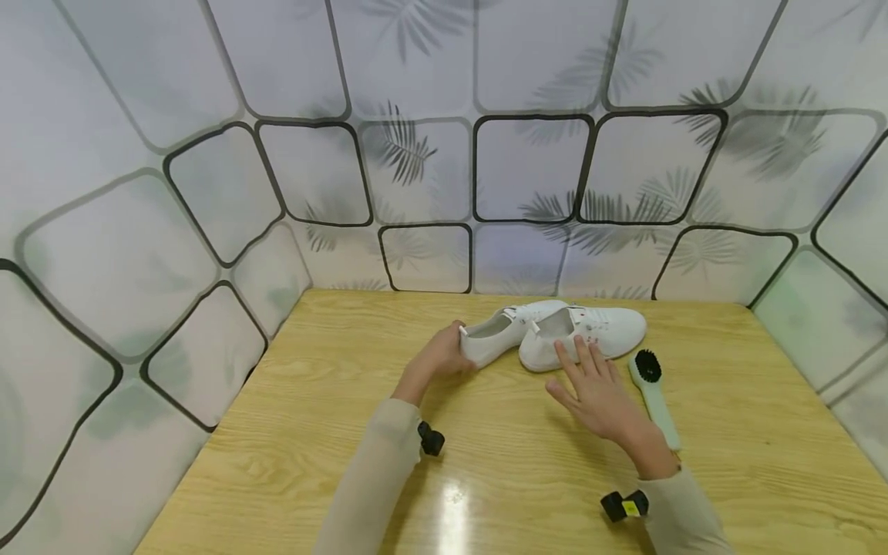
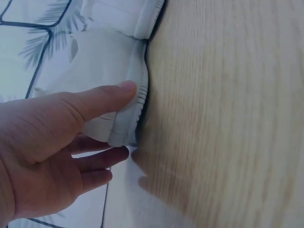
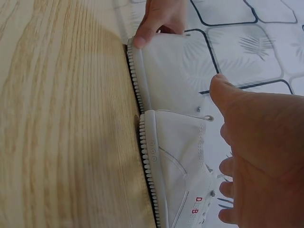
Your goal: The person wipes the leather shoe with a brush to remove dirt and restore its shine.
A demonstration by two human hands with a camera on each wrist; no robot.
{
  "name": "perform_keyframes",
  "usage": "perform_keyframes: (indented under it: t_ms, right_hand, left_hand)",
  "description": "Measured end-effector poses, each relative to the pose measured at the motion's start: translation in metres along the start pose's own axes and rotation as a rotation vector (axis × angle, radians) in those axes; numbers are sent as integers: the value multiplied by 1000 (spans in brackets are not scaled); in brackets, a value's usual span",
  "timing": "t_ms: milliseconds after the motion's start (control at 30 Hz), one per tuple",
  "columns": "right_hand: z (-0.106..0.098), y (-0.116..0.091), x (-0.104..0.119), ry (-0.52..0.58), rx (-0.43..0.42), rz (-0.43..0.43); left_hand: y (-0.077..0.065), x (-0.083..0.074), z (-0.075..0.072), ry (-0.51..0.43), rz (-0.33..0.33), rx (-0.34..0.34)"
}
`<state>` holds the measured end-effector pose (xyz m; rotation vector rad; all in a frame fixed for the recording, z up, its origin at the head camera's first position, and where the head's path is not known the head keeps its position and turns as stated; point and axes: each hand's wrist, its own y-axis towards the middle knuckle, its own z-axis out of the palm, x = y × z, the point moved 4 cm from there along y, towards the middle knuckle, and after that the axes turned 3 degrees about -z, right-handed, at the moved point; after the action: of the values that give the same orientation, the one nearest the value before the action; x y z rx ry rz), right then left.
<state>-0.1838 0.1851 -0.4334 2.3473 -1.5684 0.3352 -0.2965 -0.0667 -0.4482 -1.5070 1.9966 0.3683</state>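
Two white lace-up shoes lie side by side on the table, toes pointing away to the right. My left hand (image 1: 444, 353) holds the left shoe (image 1: 489, 339) by its heel; in the left wrist view the thumb (image 2: 111, 99) presses along the sole's edge and the other fingers go round the far side. My right hand (image 1: 600, 393) is spread with straight fingers beside the right shoe (image 1: 610, 327). In the right wrist view this shoe (image 3: 178, 137) shows red letters on its side and a ribbed sole, and the right hand (image 3: 266, 152) seems apart from it.
A pale green brush (image 1: 655, 401) with black bristles lies right of the right shoe, close to my right forearm. The wooden table (image 1: 312, 432) meets a patterned cloth wall (image 1: 430, 258) just behind the shoes. More cloth stands at both sides.
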Motion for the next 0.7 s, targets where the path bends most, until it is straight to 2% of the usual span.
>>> perform_keyframes:
  t_ms: [300, 533, 700]
  right_hand:
    - [0, 0, 2, -3, 4, -6]
    - [2, 0, 1, -12, 6, -8]
    - [-1, -1, 1, -11, 5, -5]
  left_hand:
    - [-22, 12, -1, 73, 9, -49]
    - [-39, 17, 3, 90, -10, -80]
    - [-47, 16, 0, 86, -2, -88]
